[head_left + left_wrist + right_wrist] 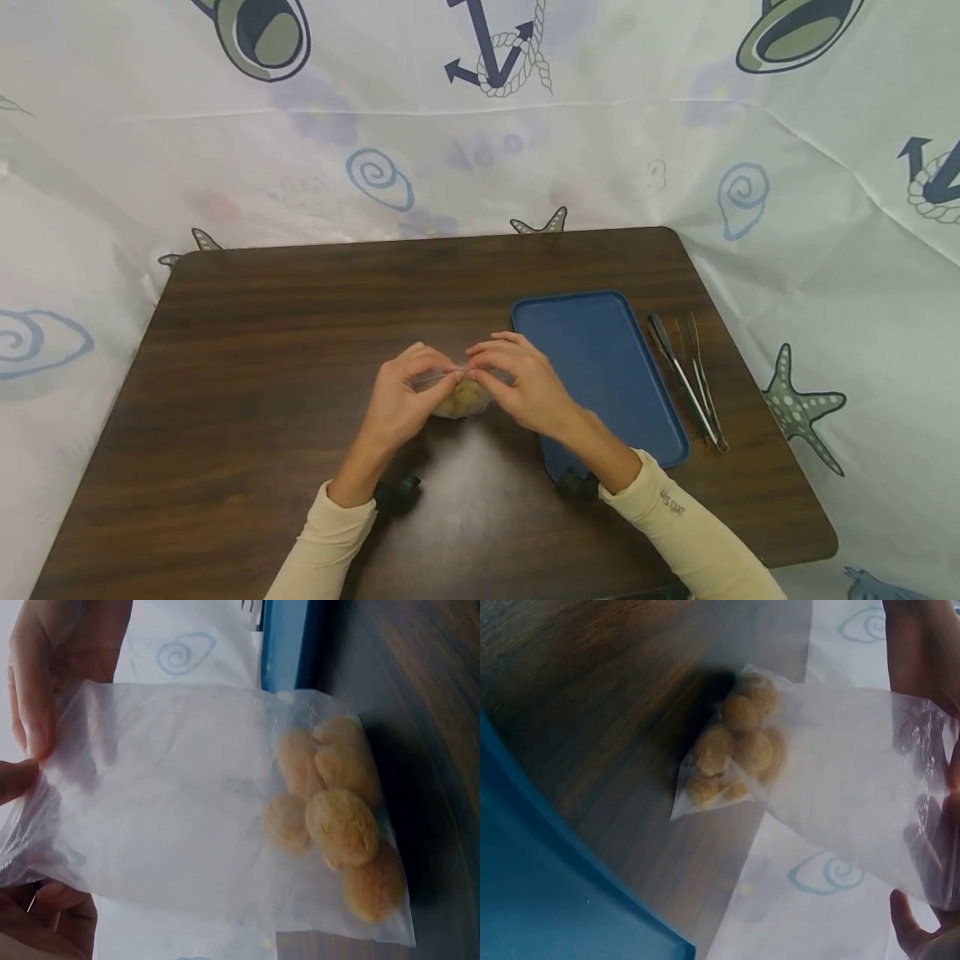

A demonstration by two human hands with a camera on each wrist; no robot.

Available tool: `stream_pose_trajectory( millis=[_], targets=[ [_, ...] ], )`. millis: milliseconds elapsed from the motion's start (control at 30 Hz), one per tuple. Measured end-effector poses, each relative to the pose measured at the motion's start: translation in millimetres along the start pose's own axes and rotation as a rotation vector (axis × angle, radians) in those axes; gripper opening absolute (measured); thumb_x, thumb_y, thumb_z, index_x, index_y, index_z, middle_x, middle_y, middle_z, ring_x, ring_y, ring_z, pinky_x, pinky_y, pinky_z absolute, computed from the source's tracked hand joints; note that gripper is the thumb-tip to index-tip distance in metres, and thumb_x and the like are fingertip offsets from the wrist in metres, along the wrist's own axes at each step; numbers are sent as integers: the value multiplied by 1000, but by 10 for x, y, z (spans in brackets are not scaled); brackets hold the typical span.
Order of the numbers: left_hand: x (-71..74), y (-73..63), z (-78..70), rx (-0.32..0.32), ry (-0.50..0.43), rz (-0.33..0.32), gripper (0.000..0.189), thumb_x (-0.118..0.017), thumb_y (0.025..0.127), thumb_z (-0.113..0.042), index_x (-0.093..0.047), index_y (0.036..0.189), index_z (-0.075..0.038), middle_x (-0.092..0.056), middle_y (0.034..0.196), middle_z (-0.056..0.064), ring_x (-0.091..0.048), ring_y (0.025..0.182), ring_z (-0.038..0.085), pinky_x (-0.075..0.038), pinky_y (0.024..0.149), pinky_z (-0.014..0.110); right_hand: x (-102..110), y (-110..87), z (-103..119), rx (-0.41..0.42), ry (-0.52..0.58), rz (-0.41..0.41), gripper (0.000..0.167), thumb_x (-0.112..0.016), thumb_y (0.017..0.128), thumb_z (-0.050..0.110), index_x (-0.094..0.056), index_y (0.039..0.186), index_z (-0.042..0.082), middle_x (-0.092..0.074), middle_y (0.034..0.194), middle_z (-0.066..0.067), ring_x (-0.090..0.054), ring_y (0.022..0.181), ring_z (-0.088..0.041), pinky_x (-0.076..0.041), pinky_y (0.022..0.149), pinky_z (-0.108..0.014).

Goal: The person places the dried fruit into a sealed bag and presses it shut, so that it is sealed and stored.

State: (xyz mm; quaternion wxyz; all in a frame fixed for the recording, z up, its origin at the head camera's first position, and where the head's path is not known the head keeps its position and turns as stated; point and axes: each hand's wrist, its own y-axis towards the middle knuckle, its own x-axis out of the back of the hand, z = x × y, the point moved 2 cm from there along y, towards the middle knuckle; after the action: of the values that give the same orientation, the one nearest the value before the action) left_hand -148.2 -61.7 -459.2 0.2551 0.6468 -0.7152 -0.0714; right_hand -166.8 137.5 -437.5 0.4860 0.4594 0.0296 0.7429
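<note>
A clear plastic bag (172,787) hangs over the table with several round tan pieces (341,825), wrinkled like walnuts, gathered at its bottom; their exact kind is hard to tell. My left hand (405,396) pinches the bag's top edge between thumb and fingers. Close beside it, my right hand (521,383) pinches the same edge, the fingertips of both hands almost meeting. In the head view the hands hide most of the bag, leaving its lower part in sight below the fingers.
A blue tray (592,358) lies right of the bag, partly beneath my right forearm. Metal tongs (705,383) and a dark-handled utensil (678,367) lie beyond it, near the right edge of the brown table (262,350). A printed white sheet (600,142) hangs behind.
</note>
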Motion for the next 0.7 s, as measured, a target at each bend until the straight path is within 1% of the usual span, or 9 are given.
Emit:
stream_pose_trajectory(
  millis=[67,233,333,467,567,700],
  targets=[
    [17,3,-4,-1,16,-4,5,-83,85,-5,-81,86,-9,-75,85,2,-61,82,12,-50,78,26,17,6,-7,-11,5,10,9,-75,94,14,-79,100,8,-78,116,-8,-70,115,-24,-42,115,-47],
    [62,7,-29,-4,53,26,3,-84,86,-10,-82,88,-10,-76,86,-1,-59,80,12,-46,71,26,57,-9,-17,-48,48,35,9,-75,93,14,-78,99,8,-77,119,-10,-69,118,-26,-39,117,-48],
    [92,5,-46,-14,71,33,4,-85,85,-12,-82,88,-10,-76,87,-3,-56,77,11,-41,65,26,67,-26,-21,-69,75,42,11,-75,94,14,-79,102,8,-76,121,-11,-67,123,-29,-39,117,-50],
    [135,-6,-50,-12,83,26,5,-86,84,-11,-82,87,-13,-75,85,-4,-51,73,11,-36,59,26,80,-28,-24,-71,99,46,13,-74,95,14,-79,106,8,-77,119,-10,-67,122,-26,-39,117,-49],
    [159,-16,-49,2,89,25,6,-86,83,-9,-82,85,-14,-75,84,-5,-48,71,11,-34,58,25,98,-41,-36,-76,114,47,14,-73,95,13,-78,108,8,-77,117,-8,-69,119,-23,-38,118,-49],
    [191,-33,-52,22,91,16,8,-86,83,-10,-82,83,-17,-74,82,-5,-47,69,12,-35,58,26,126,-89,-65,-108,135,49,16,-73,96,12,-78,110,8,-77,118,-6,-66,124,-25,-38,118,-49]
  ],
)
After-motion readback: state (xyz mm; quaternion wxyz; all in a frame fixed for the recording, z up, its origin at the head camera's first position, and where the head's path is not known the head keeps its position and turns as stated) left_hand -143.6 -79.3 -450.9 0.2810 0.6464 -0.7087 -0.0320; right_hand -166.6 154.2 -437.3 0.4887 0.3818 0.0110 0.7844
